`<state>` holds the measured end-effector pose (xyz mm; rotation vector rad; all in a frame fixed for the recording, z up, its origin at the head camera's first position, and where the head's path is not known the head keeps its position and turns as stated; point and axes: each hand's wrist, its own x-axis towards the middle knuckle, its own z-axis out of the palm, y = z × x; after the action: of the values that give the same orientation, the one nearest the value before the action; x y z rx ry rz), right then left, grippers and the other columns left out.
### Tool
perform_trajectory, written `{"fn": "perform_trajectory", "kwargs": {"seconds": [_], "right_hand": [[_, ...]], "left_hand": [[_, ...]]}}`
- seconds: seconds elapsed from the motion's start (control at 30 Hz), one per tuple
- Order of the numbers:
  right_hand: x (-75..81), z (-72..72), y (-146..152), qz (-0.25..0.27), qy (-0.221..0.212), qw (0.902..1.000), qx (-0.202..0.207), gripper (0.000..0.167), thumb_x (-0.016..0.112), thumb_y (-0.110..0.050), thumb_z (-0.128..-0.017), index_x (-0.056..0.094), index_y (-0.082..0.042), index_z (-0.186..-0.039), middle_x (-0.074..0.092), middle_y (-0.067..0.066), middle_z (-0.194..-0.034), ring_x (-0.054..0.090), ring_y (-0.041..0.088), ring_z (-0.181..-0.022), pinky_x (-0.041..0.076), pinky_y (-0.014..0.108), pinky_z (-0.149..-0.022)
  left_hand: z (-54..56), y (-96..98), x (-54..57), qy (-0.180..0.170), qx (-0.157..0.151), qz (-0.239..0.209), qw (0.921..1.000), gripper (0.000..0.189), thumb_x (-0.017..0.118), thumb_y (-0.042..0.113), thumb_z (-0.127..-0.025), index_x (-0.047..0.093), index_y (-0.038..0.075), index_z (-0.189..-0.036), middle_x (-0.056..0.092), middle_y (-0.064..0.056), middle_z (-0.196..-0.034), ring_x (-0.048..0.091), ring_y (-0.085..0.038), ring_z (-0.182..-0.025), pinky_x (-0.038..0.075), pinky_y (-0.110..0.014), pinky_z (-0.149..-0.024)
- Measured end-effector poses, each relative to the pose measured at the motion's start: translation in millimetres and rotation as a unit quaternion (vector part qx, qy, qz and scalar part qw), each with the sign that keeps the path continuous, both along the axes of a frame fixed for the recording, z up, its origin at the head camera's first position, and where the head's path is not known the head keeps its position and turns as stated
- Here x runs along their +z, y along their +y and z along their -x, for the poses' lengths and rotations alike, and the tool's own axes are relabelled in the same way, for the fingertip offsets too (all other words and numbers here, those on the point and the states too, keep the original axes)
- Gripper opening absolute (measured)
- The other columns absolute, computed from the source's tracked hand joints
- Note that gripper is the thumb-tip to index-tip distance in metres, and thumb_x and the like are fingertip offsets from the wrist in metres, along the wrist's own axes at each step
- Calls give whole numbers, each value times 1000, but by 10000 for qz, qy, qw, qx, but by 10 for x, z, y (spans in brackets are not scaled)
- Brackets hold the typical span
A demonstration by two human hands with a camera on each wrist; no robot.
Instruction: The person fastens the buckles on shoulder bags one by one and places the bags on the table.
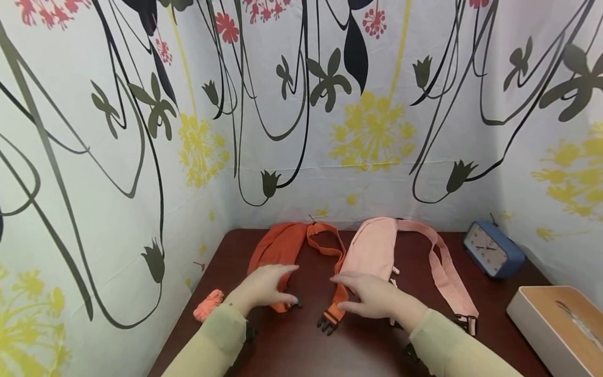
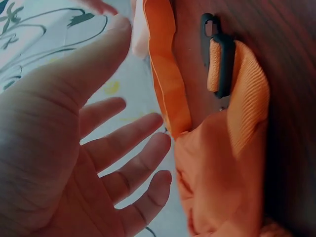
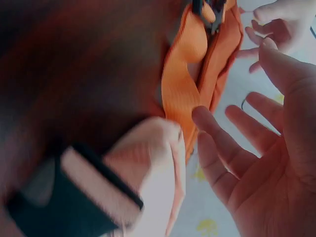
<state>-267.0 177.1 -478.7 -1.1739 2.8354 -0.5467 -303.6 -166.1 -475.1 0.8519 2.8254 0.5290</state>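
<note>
Hovering over the orange bag, the left hand covers part of its lower end in the head view, with the bag just left of centre in the lower half of the frame. From the left wrist, the bag fills the lower right, just beside the fingertips, and I see a gap, so nothing's gripped. Fingers are spread loose and the thumb sits well away from them, so pretty wide.

Right hand is much the same: thumb and fingers apart, nothing held. It's in front of the pink bag, right of centre, hiding its lower part. In the right wrist view one fingertip overlaps the edge of the orange strap; can't tell if they touch.

Pose-wise, both forearms come up from the bottom of the frame and angle inward, fingertips aimed at each other, thumbs on the near side. Between the hands, low in the middle, lies the orange strap's black buckle on the dark table. Blue clock is off at lower right.
</note>
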Motion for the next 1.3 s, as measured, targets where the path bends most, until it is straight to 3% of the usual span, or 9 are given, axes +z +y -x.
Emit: {"fn": "perform_trajectory", "kwargs": {"seconds": [0.13, 0.27, 0.47, 0.6, 0.9, 1.07, 1.3], "right_hand": [[-94, -11, -106, -159, -412, 9990, 57, 60, 74, -48, -105, 65, -14, -153, 67, 7, -154, 65, 30, -142, 55, 52, -114], [-172, -24, -184, -158, -677, 9975, 147, 58, 76, -47, -103, 67, -15, -151, 67, 4, -152, 65, 26, -141, 55, 48, -114], [-250, -23, -244, -30, -782, 9965, 297, 46, 82, -34, -100, 73, -18, -142, 69, -1, -144, 67, 18, -133, 56, 42, -112], [-304, -28, -263, -10, -828, 9964, 192, 39, 83, -32, -100, 76, -21, -136, 69, -4, -137, 68, 15, -128, 56, 41, -111], [-486, 29, -269, 503, -810, 9954, -9, 31, 92, -27, -91, 76, -24, -118, 70, -10, -115, 63, 2, -102, 55, 31, -95], [-579, 64, -240, 1101, -1251, 9859, -168, 30, 95, -27, -87, 72, -26, -108, 70, -14, -100, 57, 0, -86, 48, 24, -80], [-678, 53, -221, 1938, -1814, 9641, -96, 21, 88, -29, -95, 71, -19, -99, 68, -12, -84, 57, -3, -67, 50, 20, -65]], "left_hand": [[19, 1, -111, -207, -110, -184, 9996, 79, 92, 48, -89, 63, 19, -156, 71, -2, -150, 65, -26, -141, 54, -55, -116], [31, 6, -189, -287, -65, -163, 9994, 71, 95, 46, -86, 70, 18, -147, 75, 1, -141, 69, -24, -133, 57, -53, -111], [31, 9, -262, -249, 18, -164, 9996, 66, 97, 48, -83, 75, 16, -136, 77, 2, -126, 71, -18, -119, 61, -46, -102], [13, 14, -316, -203, 74, -126, 9997, 59, 97, 49, -82, 78, 17, -127, 75, 5, -114, 69, -12, -103, 61, -40, -93], [-4, -3, -446, -141, 226, -230, 9994, 42, 95, 42, -84, 81, 18, -116, 74, 6, -109, 61, -6, -89, 56, -31, -80], [-14, -24, -478, -188, 152, -394, 9989, 37, 95, 41, -86, 81, 21, -114, 73, 8, -108, 59, -5, -87, 53, -28, -79], [-31, -73, -522, -232, -8, -991, 9948, 31, 95, 34, -87, 78, 22, -110, 74, 8, -105, 60, -5, -84, 53, -26, -77]]}}
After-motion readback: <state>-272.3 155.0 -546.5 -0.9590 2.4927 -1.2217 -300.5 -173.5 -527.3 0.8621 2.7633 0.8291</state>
